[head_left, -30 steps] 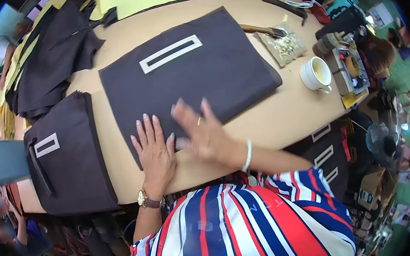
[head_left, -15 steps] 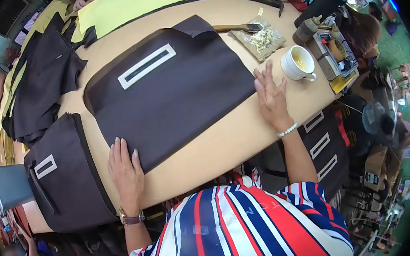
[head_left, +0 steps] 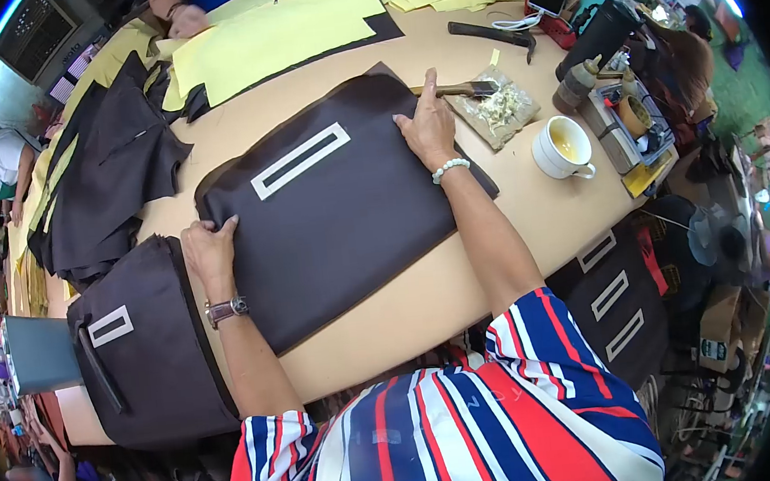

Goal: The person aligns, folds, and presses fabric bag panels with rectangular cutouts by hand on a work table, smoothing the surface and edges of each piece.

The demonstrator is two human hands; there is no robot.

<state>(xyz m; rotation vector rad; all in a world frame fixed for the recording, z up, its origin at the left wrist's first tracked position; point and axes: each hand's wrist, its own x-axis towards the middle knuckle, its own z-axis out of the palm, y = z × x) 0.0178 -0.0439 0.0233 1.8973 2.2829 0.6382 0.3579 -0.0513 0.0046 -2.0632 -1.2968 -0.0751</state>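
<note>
A dark brown leather-like panel [head_left: 338, 236] lies on the table, with a pale rectangular frame [head_left: 301, 160] fixed near its upper side. My left hand [head_left: 209, 255] is at the panel's left edge, its fingers curled there and its thumb over the material. Near the upper right edge, my right hand [head_left: 431, 132] rests on the panel, thumb spread and index finger stretched out. A brush [head_left: 474, 89] lies just beyond that finger, partly on a bag of pale scraps [head_left: 502, 104]. A white cup [head_left: 562, 149] with yellowish contents stands to the right.
A stack of dark panels [head_left: 150, 356] sits at the left table edge. Dark pieces [head_left: 110, 174] and yellow sheets [head_left: 282, 37] cover the far side, where another person's hand [head_left: 188, 21] works. A hammer [head_left: 499, 33], bottle [head_left: 577, 83] and tool tray [head_left: 628, 120] lie right.
My right hand has moved from beside the panel's right edge onto its upper right part. My left hand has gone farther up the left edge. The camera view has shifted.
</note>
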